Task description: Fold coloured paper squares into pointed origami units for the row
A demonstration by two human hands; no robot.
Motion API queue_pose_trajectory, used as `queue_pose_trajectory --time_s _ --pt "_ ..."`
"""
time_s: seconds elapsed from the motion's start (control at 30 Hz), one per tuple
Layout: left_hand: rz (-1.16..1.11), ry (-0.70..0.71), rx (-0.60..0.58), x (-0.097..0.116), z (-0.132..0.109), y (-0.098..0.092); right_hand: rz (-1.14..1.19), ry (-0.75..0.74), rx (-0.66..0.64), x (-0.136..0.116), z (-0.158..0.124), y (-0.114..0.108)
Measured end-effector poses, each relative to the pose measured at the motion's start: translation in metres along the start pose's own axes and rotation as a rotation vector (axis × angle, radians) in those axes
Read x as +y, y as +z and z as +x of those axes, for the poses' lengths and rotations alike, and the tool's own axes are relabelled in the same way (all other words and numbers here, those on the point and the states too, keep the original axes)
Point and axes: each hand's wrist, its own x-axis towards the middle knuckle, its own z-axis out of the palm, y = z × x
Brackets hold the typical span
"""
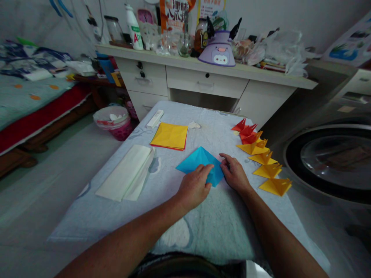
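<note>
A creased blue sheet of origami paper (191,160) lies on the cloth-covered table in front of me, its corners pointing left, right, up and toward me. My left hand (195,185) is over its near middle, fingers curled on the paper with the index finger and thumb at a fold. At the right corner my right hand (234,172) grips the edge between thumb and fingers. Beyond my left hand is a stack of square origami paper (170,135), yellow on top with red edges beneath. Folded red pieces (247,133) and yellow pieces (268,171) stand in a row at the right.
Folded white paper (127,172) lies at the left, with a small white stick-shaped object (155,119) behind it. A white desk (203,81) holding bottles and a purple visor hat (218,50) stands beyond. A pink bin (120,131) is left, a washing machine (333,162) right.
</note>
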Motion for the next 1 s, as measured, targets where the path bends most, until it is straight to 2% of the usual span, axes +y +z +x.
queue_pose_trajectory --time_s 0.1,0.27,0.33,0.47,0.73,0.9,1.0 --pt "0.056 0.048 -0.01 0.003 -0.008 -0.004 0.035 0.023 0.026 -0.005 -0.002 -0.006" --pt "0.063 0.147 0.077 0.005 -0.023 -0.019 0.15 0.109 0.107 -0.017 -0.008 -0.016" --pt "0.047 0.194 0.116 0.002 -0.029 -0.026 0.213 0.148 0.164 -0.023 -0.011 -0.019" --pt "-0.01 0.216 0.174 -0.011 -0.035 -0.039 0.266 0.106 0.21 -0.031 -0.016 -0.021" --pt "-0.188 0.101 0.208 -0.039 -0.027 -0.04 0.062 -0.118 0.066 -0.032 -0.015 -0.02" --pt "-0.217 0.087 0.203 -0.043 -0.025 -0.04 -0.136 -0.321 -0.073 -0.035 -0.017 -0.021" --pt "-0.232 0.096 0.171 -0.043 -0.026 -0.04 -0.215 -0.377 -0.147 -0.034 -0.018 -0.019"
